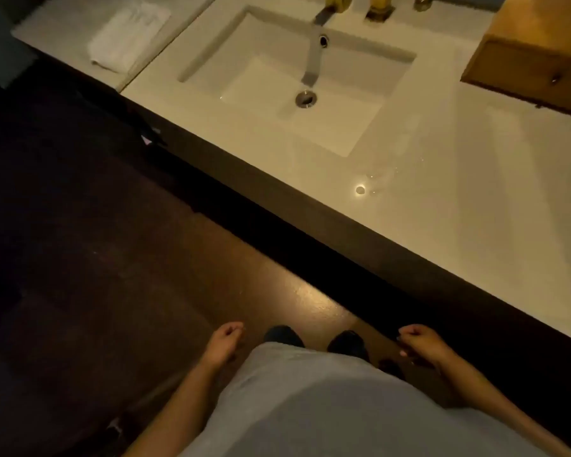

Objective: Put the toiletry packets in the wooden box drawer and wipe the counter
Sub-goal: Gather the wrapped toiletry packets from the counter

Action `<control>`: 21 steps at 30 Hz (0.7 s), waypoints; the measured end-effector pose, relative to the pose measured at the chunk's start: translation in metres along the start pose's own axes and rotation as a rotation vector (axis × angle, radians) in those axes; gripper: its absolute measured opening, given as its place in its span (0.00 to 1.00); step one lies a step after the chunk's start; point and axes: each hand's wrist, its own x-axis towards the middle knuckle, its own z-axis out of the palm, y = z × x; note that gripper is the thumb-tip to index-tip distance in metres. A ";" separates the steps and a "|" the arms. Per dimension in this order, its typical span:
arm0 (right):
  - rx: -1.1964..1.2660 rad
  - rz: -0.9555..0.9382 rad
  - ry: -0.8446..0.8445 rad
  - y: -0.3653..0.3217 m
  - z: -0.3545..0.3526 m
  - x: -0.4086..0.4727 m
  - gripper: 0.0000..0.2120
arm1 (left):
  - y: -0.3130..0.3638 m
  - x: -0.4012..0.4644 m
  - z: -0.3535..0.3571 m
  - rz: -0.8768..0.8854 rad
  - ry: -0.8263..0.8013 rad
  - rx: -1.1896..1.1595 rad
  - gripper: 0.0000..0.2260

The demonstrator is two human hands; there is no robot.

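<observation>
The person stands back from the surface (442,206), both arms down by the hips. The left hand (225,338) and right hand (421,341) are loosely curled and seem to hold nothing, though dim light hides the palms. No toiletry packets show anywhere. The wooden box (534,51) sits at one o'clock from the right hand, well apart, its drawer (524,69) closed, with the knob facing the front edge. The folded white cloth (129,36) lies at eleven o'clock from the left hand, beyond the sink (277,127), long axis running away from the person. I'd judge the left hand the nearer for the wiping. No writing is legible.
</observation>
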 end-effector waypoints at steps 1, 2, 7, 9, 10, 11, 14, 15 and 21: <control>-0.022 -0.019 -0.002 -0.003 0.006 0.000 0.05 | -0.006 0.001 -0.007 0.006 0.013 -0.012 0.13; -0.044 -0.022 0.018 -0.007 0.012 -0.002 0.04 | -0.012 0.003 -0.015 0.004 0.020 -0.028 0.13; -0.103 -0.020 0.026 -0.026 0.065 -0.015 0.13 | -0.055 0.023 -0.068 -0.055 0.011 -0.054 0.14; -0.116 -0.036 0.031 -0.032 0.098 -0.019 0.14 | -0.070 0.030 -0.098 -0.059 0.002 -0.063 0.14; -0.129 -0.042 0.035 -0.036 0.116 -0.020 0.14 | -0.078 0.033 -0.115 -0.060 0.004 -0.075 0.14; -0.139 -0.054 0.040 -0.039 0.133 -0.020 0.15 | -0.085 0.036 -0.132 -0.066 0.011 -0.088 0.14; -0.158 -0.082 0.055 -0.054 0.184 -0.023 0.15 | -0.099 0.044 -0.183 -0.053 0.058 -0.111 0.14; -0.156 -0.084 0.054 -0.061 0.199 -0.024 0.14 | -0.101 0.047 -0.200 -0.046 0.071 -0.128 0.14; -0.131 -0.118 0.029 -0.120 0.277 -0.029 0.10 | -0.097 0.072 -0.280 -0.006 0.171 -0.307 0.14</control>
